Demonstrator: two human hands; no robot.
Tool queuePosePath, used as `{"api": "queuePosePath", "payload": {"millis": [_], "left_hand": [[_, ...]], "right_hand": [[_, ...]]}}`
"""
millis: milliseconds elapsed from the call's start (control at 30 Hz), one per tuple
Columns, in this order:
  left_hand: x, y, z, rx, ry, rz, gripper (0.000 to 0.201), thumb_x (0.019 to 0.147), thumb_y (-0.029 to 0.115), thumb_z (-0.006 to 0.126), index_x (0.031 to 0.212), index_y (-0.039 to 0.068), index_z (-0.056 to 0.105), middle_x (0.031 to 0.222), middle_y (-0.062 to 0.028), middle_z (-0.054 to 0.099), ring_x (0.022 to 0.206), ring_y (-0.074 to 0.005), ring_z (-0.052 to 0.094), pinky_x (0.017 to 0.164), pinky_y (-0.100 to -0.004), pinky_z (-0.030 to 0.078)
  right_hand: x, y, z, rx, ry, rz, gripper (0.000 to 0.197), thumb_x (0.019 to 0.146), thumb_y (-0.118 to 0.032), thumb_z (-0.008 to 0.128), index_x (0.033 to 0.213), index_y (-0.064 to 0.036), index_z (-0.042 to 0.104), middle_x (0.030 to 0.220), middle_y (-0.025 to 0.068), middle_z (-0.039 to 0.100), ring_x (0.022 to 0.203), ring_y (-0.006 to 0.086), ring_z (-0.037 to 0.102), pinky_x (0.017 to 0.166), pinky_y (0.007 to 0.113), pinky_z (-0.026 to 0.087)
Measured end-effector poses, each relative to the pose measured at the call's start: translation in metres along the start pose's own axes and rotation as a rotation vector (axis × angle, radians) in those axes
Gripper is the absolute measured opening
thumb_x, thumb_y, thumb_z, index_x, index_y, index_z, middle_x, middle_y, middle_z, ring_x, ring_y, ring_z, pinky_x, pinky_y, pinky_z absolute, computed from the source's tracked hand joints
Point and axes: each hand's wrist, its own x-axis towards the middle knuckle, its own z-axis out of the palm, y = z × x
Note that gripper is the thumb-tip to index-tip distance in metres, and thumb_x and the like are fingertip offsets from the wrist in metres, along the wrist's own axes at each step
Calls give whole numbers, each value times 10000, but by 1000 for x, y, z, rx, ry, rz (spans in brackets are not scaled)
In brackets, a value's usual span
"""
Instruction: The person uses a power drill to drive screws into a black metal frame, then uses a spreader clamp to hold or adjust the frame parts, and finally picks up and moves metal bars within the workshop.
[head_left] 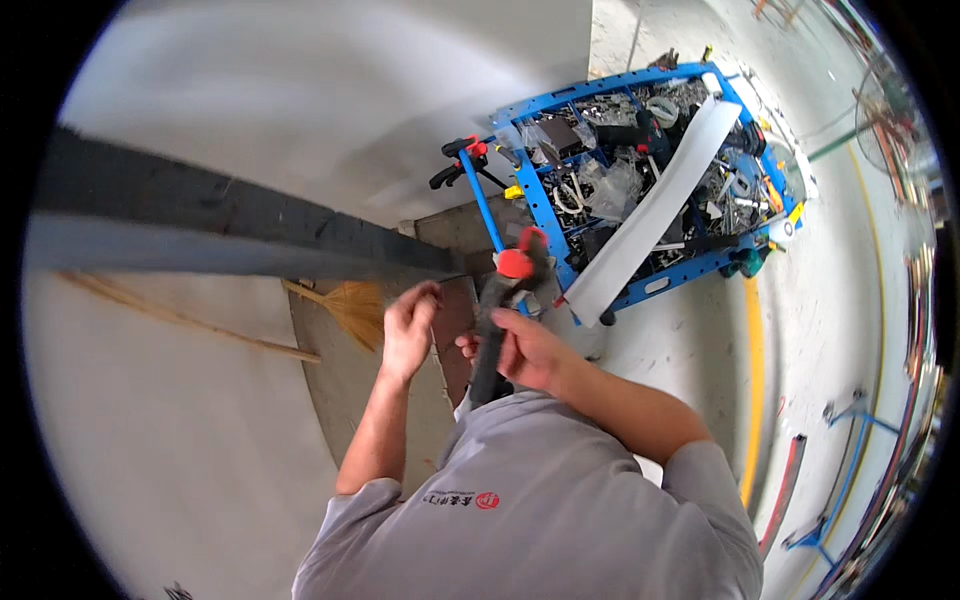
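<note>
My right hand (528,350) is wrapped round a long black tool with a red end (490,345), held upright in front of my shirt. The tool is slightly blurred, and its exact kind is unclear. To its left, my left hand (410,322) is raised with the fingers curled in. Whether those fingers hold anything is hidden. Beyond the tool runs a blue bar (478,195) along the near left side of a blue cart (540,215). A black and red clamp-like tool (465,160) hangs at the bar's far end.
Inside the cart lie a power drill (645,135), plastic bags (612,190) and many metal parts. A long white strip (655,210) crosses its top. At left are a dark beam (240,215) and a straw broom (355,305). A yellow floor line (755,380) runs at right.
</note>
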Motion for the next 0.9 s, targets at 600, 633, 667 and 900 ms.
{"api": "queuePosePath", "payload": {"millis": [600,633,667,900], "left_hand": [[254,-83,59,894,-568,255,338,961,175,554,1166,-94,543,1076,-352,613,1023,-518,592,878,-522,475],[255,-90,66,906,-582,259,338,961,175,554,1166,-94,543,1076,-352,613,1023,-518,592,878,-522,475],[255,-97,73,864,-498,227,341,975,180,531,1160,-106,535,1098,-357,606,1044,-519,582,903,-527,465],[248,-121,98,841,-330,137,490,996,190,481,1347,-142,399,1233,-369,473,1073,-519,531,949,-540,443]], "right_hand": [[313,-13,-143,146,598,-535,365,921,-214,756,1225,-171,560,1073,12,646,983,127,640,767,294,528],[317,-16,-151,194,533,-532,370,922,-214,755,1234,-164,562,1102,17,645,1033,135,635,807,300,532],[319,-17,-158,97,517,-583,337,919,-171,741,1209,-159,569,1121,2,641,1062,127,620,828,287,518],[325,-26,-156,141,502,-649,393,913,-138,725,1261,-135,544,1177,23,619,1114,149,592,882,307,502]]}}
